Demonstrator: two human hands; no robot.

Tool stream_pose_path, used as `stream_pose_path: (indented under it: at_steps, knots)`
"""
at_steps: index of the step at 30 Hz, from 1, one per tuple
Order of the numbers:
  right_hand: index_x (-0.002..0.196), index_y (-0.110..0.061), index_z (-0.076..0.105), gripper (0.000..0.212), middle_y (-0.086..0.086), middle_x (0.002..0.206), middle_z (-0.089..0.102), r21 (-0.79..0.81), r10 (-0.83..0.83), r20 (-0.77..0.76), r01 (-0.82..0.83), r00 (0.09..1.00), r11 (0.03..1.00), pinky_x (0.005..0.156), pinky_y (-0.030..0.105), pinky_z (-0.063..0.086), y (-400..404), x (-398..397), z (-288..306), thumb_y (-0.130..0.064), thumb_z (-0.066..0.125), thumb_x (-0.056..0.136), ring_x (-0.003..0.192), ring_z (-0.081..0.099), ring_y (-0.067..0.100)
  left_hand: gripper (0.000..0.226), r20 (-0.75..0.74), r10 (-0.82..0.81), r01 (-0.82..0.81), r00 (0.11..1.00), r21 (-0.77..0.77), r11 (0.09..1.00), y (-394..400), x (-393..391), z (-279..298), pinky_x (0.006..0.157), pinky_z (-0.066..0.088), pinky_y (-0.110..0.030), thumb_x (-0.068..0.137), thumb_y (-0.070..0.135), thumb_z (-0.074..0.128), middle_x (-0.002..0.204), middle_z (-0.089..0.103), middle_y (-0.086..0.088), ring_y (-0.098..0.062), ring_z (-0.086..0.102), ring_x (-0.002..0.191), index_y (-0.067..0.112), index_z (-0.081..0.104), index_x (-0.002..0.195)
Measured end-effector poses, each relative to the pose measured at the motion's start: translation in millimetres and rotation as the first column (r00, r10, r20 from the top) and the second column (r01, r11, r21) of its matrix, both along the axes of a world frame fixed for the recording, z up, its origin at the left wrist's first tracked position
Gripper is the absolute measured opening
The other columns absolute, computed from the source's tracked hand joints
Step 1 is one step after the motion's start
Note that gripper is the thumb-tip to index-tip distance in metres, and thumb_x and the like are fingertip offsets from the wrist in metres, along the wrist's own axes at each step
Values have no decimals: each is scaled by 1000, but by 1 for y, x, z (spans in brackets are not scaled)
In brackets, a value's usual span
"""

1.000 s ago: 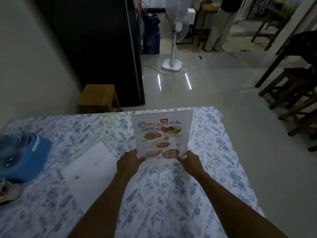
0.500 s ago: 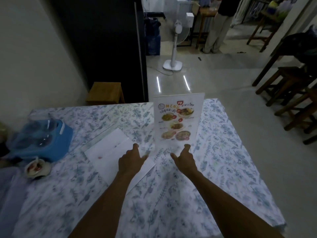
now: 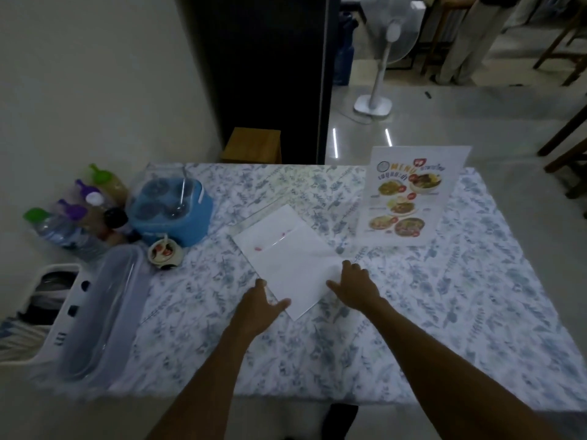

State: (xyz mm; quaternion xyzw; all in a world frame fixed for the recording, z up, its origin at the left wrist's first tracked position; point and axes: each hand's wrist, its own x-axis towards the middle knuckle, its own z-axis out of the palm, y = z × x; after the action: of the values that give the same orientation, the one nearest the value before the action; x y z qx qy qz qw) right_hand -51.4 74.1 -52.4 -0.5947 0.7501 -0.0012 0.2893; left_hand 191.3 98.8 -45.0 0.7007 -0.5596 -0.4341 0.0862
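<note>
A white sheet (image 3: 287,255) with small red marks lies flat on the floral tablecloth (image 3: 444,306), beside a clear holder edge. My left hand (image 3: 259,304) rests at the sheet's near left corner, thumb on the paper, fingers spread. At the sheet's right edge my right hand (image 3: 357,285) touches it with relaxed fingers. A picture menu in a clear stand (image 3: 408,196) stands upright at the far right of the table, free of both hands.
A blue condiment caddy (image 3: 173,211), a small sauce cup (image 3: 165,252), several bottles (image 3: 76,214) and a clear-lidded tray (image 3: 95,309) crowd the left side. Beyond the table are a wooden stool (image 3: 254,149), a black cabinet (image 3: 270,65), a standing fan (image 3: 381,61) and a person's legs.
Both hands let go of the menu stand, which now stands alone at the far right. They moved left and nearer, onto the white sheet. The view swung left, showing bottles and tray.
</note>
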Motion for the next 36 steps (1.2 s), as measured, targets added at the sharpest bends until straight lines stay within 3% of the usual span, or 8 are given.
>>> stream_pose_path:
  at_steps: [6, 12, 19, 24, 26, 30, 34, 36]
  knots:
    - [143, -6, 29, 70, 24, 142, 37, -32, -53, -74, 50, 996, 998, 100, 54, 43, -16, 11, -19, -49, 52, 93, 133, 31, 46, 84, -96, 87, -88, 992, -3, 996, 9, -19, -17, 91, 43, -28, 71, 71, 68, 133, 56, -12, -23, 56, 118, 24, 46, 137]
    - [142, -6, 29, 65, 26, 139, 42, -20, -132, -36, 131, 991, 991, 99, 51, 43, -24, 9, -17, -45, 50, 94, 128, 39, 45, 69, -166, 260, -265, 951, -6, 964, -3, -24, -19, 89, 46, -29, 77, 61, 71, 127, 60, -12, -26, 59, 115, 18, 53, 127]
    - [132, -4, 33, 39, 27, 108, 64, 22, -139, 202, 138, 969, 990, 77, 39, 49, 3, 4, -7, -12, 39, 95, 94, 62, 41, 63, -161, 441, -446, 883, 1, 895, 0, 17, -11, 87, 53, -37, 75, 69, 67, 112, 69, -8, -26, 65, 99, 17, 62, 109]
    - [130, -31, 36, 48, 14, 73, 61, 66, -63, 452, 37, 890, 997, 50, 31, 50, 24, 13, 22, -4, 36, 89, 56, 58, 26, 34, -117, 298, -312, 947, -129, 941, 7, 51, 17, 81, 46, -27, 84, 34, 75, 119, 70, -10, -23, 64, 101, 17, 71, 113]
    - [127, -32, 47, 47, 10, 78, 63, 58, -19, 485, -11, 874, 998, 49, 25, 52, 29, 16, 39, -3, 34, 92, 57, 59, 18, 30, -156, 265, -287, 952, -141, 948, 11, 67, 29, 80, 45, -25, 82, 21, 78, 112, 70, -10, -19, 63, 95, 18, 74, 111]
    - [129, -29, 57, 48, 1, 95, 64, 53, 111, 484, -156, 868, 986, 70, 38, 55, 42, 9, 59, -3, 39, 92, 74, 59, 16, 36, -329, 246, -279, 912, -58, 958, 16, 97, 45, 87, 57, -34, 74, 16, 85, 112, 70, -9, -21, 68, 99, 13, 76, 109]
    - [129, -25, 62, 38, -18, 98, 61, -99, 221, 441, -197, 870, 975, 67, 12, 49, 56, 6, 84, -11, 47, 97, 72, 58, 0, 24, -448, 275, -317, 850, -20, 948, 22, 107, 61, 65, 57, -19, 79, 11, 81, 102, 74, -5, -10, 70, 85, 6, 77, 102]
    - [122, -19, 68, 29, -10, 105, 63, -226, 253, 416, -171, 873, 959, 64, 5, 44, 58, 8, 94, -13, 54, 97, 68, 58, -9, 20, -513, 324, -373, 795, 8, 928, 20, 108, 69, 69, 60, -27, 85, 10, 74, 107, 74, -14, -21, 70, 91, 1, 76, 102]
